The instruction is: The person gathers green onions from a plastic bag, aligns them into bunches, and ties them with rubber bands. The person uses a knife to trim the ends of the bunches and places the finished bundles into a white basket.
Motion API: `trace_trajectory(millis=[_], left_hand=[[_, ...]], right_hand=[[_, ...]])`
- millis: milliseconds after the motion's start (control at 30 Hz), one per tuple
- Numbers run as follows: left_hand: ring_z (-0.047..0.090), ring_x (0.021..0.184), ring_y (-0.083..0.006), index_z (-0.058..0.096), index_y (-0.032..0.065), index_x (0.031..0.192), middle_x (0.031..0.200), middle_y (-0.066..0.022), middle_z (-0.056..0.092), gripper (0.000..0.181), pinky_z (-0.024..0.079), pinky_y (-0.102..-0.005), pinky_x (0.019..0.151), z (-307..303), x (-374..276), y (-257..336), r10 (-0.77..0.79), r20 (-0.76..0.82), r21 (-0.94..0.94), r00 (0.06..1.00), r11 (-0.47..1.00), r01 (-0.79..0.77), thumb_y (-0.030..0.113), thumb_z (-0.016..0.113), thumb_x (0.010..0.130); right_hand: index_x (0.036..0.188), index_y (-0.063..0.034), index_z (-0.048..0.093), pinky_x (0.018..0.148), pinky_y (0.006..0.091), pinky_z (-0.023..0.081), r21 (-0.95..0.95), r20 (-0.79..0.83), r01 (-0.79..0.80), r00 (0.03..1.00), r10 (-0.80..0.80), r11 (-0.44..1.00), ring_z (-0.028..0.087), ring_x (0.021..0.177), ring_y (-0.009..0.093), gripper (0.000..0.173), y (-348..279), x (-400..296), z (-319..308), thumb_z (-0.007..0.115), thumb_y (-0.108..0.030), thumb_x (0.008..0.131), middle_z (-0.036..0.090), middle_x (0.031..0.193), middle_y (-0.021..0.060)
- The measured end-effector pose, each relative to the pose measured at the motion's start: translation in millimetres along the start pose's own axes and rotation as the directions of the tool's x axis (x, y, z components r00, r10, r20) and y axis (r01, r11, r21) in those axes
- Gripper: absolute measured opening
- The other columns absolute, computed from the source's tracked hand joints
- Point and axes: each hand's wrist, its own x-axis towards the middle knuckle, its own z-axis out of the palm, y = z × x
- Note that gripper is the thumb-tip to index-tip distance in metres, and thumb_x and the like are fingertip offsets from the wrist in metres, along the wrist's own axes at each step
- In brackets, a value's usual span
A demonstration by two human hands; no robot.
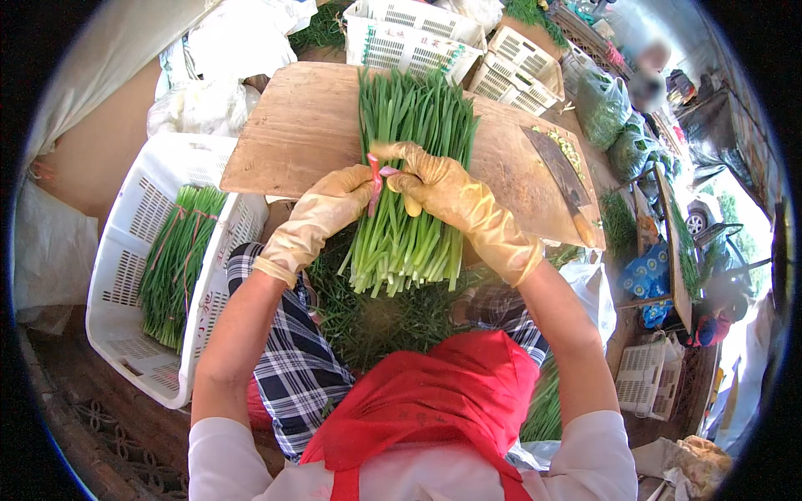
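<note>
A thick bundle of green Chinese chives lies across a wooden board, leaves away from me and pale cut stems over the near edge. Pink tape is at the bundle's upper left. My left hand, in a yellowish glove, pinches the tape at the bundle's left side. My right hand, gloved too, lies over the bundle's middle and grips a pinkish end of the tape between thumb and fingers. A cleaver with a wooden handle rests on the board's right part, beside chopped stem bits.
At the left stands a white plastic crate holding tied chive bundles. More crates stand behind the board. Loose leaves cover the ground below. Filled plastic bags and a second table are at the right.
</note>
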Motion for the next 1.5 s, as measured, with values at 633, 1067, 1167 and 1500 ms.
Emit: trace_trajectory(millis=[633, 1067, 1167, 1500], left_hand=[[0.058, 0.067, -0.0136, 0.062, 0.0100, 0.101, 0.071, 0.0000, 0.056, 0.023, 0.046, -0.0293, 0.060, -28, 28, 35, -0.216, 0.394, 0.297, 0.893, 0.950, 0.099, 0.030, 0.050, 0.097], [0.061, 0.067, -0.0163, 0.060, 0.0027, 0.119, 0.085, -0.0075, 0.063, 0.052, 0.051, -0.0282, 0.063, -27, 12, 46, -0.203, 0.367, 0.106, 0.908, 0.979, 0.176, 0.046, 0.062, 0.091], [0.060, 0.068, -0.0154, 0.062, 0.0067, 0.123, 0.086, -0.0066, 0.064, 0.049, 0.050, -0.0278, 0.063, -26, 11, 53, -0.140, 0.358, 0.193, 0.923, 0.978, 0.074, 0.044, 0.063, 0.091], [0.061, 0.072, -0.0316, 0.056, 0.0073, 0.079, 0.074, -0.0097, 0.056, 0.012, 0.050, -0.0408, 0.063, 16, -4, 33, 0.652, 0.025, 0.573, 0.758, 0.612, -0.545, 0.013, 0.067, 0.079]], right_hand=[[0.091, -0.0077, 0.058, 0.048, 0.0241, 0.039, 0.206, -0.052, -0.041, 0.997, 0.053, 0.978, 0.049, 0.049, 0.007, 0.004, 18, 13, 1, 0.060, -0.005, 0.093, 0.058, 0.068, -0.0011], [0.089, -0.0076, 0.058, 0.046, 0.0247, 0.038, 0.152, -0.110, -0.096, 0.987, 0.114, 0.984, 0.050, 0.049, 0.007, 0.006, 25, 8, 5, 0.062, -0.008, 0.093, 0.056, 0.063, 0.0004], [0.089, -0.0073, 0.057, 0.046, 0.0248, 0.038, 0.152, -0.112, -0.094, 0.987, 0.112, 0.984, 0.050, 0.049, 0.007, 0.007, 24, 6, 3, 0.062, -0.009, 0.094, 0.056, 0.062, 0.0007], [0.093, -0.0077, 0.058, 0.055, 0.0312, 0.047, 0.072, -0.459, -0.061, 0.884, 0.087, 0.996, 0.054, 0.058, 0.012, 0.006, 52, 10, 21, 0.062, -0.013, 0.091, 0.059, 0.069, 0.0001]])
